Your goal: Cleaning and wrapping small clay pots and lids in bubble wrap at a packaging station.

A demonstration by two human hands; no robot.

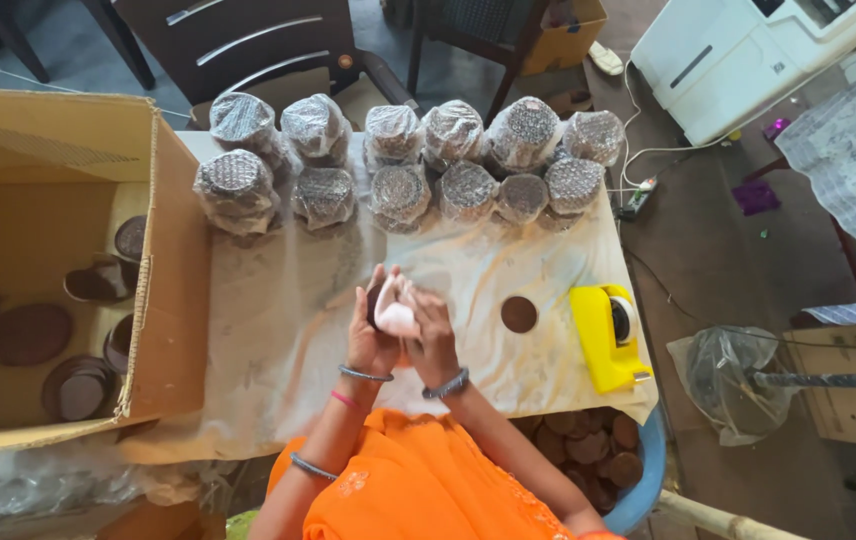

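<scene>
Here, hands: our left hand [370,335] and right hand [432,335] meet over the table [278,330], fingers curled around a dark round disc [376,298] and a white cloth [395,308].
Behind: we see bubble-wrapped bundles [398,160] in two rows.
Right: loose disc [519,314], yellow tape dispenser [605,336], blue tub [638,470] of discs.
Left: open cardboard box [163,290].
</scene>
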